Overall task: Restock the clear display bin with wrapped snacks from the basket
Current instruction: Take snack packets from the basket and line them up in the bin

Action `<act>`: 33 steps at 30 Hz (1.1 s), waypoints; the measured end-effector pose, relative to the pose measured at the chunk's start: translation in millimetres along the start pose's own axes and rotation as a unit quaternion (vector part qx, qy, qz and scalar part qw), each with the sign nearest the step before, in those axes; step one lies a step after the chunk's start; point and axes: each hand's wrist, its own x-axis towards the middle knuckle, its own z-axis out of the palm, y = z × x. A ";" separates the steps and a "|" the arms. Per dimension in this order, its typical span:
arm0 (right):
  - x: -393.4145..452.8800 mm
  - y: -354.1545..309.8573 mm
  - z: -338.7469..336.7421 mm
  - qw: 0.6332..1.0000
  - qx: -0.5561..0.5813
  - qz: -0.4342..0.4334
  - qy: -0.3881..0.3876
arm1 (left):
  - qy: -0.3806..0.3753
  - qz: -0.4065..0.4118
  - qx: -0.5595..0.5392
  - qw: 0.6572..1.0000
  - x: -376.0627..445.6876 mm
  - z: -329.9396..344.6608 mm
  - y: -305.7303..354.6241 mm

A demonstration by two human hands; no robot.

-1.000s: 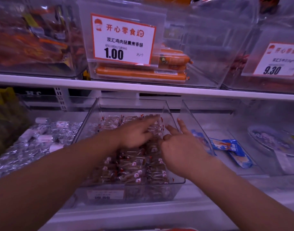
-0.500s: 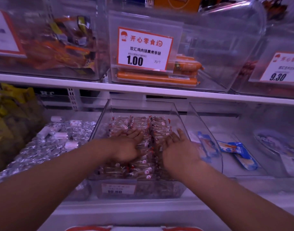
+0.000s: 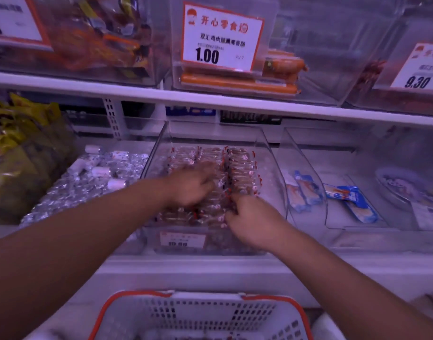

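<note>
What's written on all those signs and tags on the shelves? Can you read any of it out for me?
"开心零食" and "1.00": orange-bordered white price card on the upper clear bin of orange sausages; its smaller lines are blurred.
"9.30": orange-bordered white price card at upper right; the rest is blurred.
Small white price tag on the front of the clear display bin: too blurred to read.
White card at upper left: cut off, unreadable.

Snack shop — price tags, shelves

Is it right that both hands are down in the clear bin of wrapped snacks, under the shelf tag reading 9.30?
Not quite. In the head view, the left hand and right hand are in the clear bin, but the tag above it reads 1.00.
</note>
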 end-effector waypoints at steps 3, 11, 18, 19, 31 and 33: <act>-29.3 13.3 -8.0 0.979 0.074 -0.079 0.172 | 0.152 0.069 -0.083 0.982 -31.7 -5.8 16.9; -130.4 59.3 173.7 0.979 0.052 -0.159 -0.114 | 0.184 0.183 -0.072 0.963 -199.9 161.7 16.1; -131.5 122.6 321.1 0.926 -0.004 0.247 -0.286 | -0.207 -0.213 -0.054 0.953 -235.4 333.2 -19.6; -135.5 125.9 331.2 0.918 0.005 0.293 -0.269 | -0.200 -0.199 -0.049 0.958 -231.2 347.2 -20.5; -107.5 148.5 391.4 0.909 0.016 0.408 -0.084 | -0.171 -0.242 0.029 0.955 -165.5 426.6 -41.4; -107.1 157.4 394.5 0.906 0.096 0.406 -0.070 | -0.172 -0.209 0.033 0.962 -170.0 438.0 -56.9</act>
